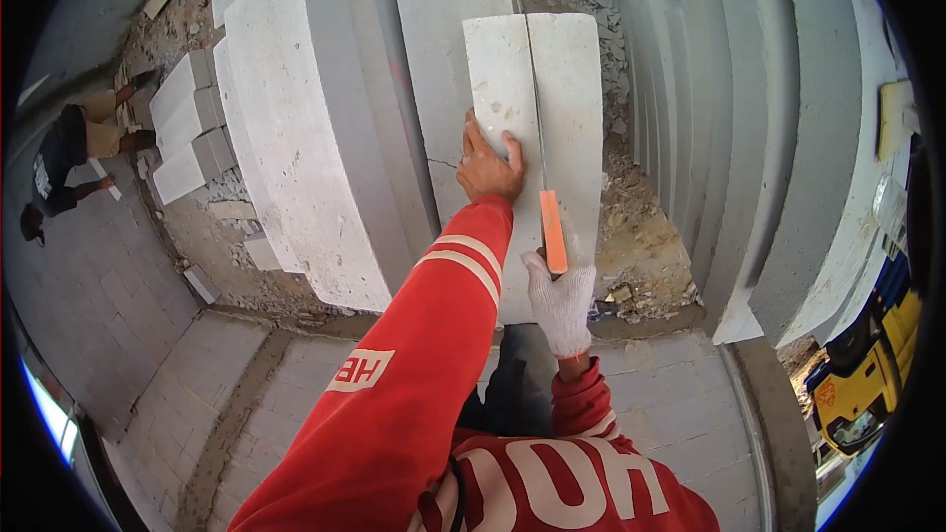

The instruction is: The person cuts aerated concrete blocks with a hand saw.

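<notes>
A pale grey concrete block lies in front of me, with a long narrow slit down its length and a wider piece on the slit's right side. My left hand, bare, rests on the block left of the slit, fingers apart. In a white knitted glove, my right hand is closed around the orange handle of a handsaw. The saw's thin blade shows edge-on in the slit; how deep it sits is hidden. Beneath the block is another pale slab with a crack near its edge.
Large blocks stand to the left, and a row of upright slabs to the right. Rubble covers the ground between. Far left, another person bends near a block wall. A yellow machine is at right.
</notes>
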Action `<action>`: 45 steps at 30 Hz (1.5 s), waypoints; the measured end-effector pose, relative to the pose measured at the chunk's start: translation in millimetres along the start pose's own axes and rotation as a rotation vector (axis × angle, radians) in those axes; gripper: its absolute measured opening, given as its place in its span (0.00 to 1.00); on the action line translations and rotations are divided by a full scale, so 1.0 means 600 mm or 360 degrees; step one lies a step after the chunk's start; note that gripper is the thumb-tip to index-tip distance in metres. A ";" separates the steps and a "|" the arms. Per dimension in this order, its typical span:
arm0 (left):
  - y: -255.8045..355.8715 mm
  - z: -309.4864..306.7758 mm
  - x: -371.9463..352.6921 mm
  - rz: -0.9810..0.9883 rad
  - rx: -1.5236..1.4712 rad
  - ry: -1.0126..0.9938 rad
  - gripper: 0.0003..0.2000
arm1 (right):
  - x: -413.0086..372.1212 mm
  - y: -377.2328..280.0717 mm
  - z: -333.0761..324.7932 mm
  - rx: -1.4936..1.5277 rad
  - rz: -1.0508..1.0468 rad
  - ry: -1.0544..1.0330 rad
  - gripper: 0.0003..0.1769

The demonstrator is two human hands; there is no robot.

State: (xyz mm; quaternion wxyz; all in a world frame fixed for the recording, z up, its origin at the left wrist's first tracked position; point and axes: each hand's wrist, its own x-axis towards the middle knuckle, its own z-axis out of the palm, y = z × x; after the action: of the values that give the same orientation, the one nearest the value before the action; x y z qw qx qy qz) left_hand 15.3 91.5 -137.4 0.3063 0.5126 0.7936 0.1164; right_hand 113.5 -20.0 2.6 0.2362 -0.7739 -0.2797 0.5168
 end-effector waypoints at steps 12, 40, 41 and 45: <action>-0.001 0.010 0.015 0.0126 0.0026 0.0151 0.32 | -0.086 0.031 -0.053 -0.0245 -0.0354 -0.0020 0.25; 0.000 0.014 -0.066 -0.0083 -0.0058 0.0189 0.29 | -0.023 0.080 0.015 0.0279 -0.0343 0.0173 0.13; 0.017 0.007 -0.070 -0.0094 0.0081 0.0160 0.28 | -0.022 0.077 0.001 0.0281 -0.0199 0.0091 0.14; -0.014 0.011 -0.050 -0.0044 0.0029 0.0227 0.27 | -0.037 0.038 -0.021 0.0214 -0.0254 -0.0050 0.16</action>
State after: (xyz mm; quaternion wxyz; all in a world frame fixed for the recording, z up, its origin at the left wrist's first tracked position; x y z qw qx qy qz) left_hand 21.8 60.4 -135.5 0.2459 0.4949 0.8214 0.1411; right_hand 122.7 -52.8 6.9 0.3235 -0.7235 -0.3087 0.5260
